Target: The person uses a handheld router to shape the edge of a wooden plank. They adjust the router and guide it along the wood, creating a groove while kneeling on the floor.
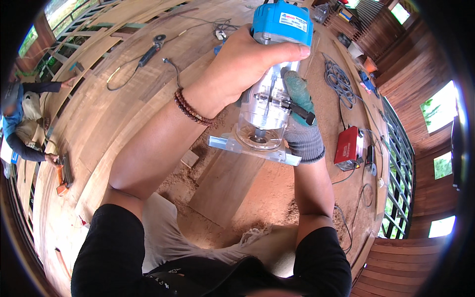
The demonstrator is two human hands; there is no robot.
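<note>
A trim router [262, 116], with a blue motor top and a clear base, is raised in front of me with its base plate tipped toward me. My left hand [245, 62], bare with a beaded bracelet at the wrist, is wrapped round its upper body, thumb just under the blue cap. On the right side of the clear base, my right hand [304, 138] grips in a grey and green work glove, beside a black clamp lever [302, 113]. Its fingertips are partly hidden behind the base. Below the router lies a wooden board [225, 190] amid sawdust.
At the left, a co-worker [24, 119] has a hand at an orange and black nail gun [64, 174]. An angle grinder [151, 52] lies on the planks. Coiled cable [340, 84] and a red machine box [349, 146] with leads are on the right.
</note>
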